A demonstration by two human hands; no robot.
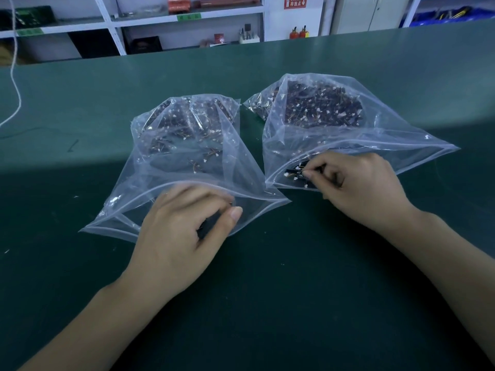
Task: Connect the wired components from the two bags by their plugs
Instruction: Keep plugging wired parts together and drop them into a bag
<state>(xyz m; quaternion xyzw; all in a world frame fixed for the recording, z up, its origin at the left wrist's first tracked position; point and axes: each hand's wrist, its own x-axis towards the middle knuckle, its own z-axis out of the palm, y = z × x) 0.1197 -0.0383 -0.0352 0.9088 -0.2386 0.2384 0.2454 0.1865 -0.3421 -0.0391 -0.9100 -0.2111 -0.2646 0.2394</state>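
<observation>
Crinkled clear bags; right hand pinches a thin black component.

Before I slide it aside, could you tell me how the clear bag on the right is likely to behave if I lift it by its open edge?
The right bag looks like thin, creased film, so it would probably sag. Its wired components are heaped at the far end, so that end likely hangs heavy. The mouth lies open by the right hand, so parts might spill.
</observation>
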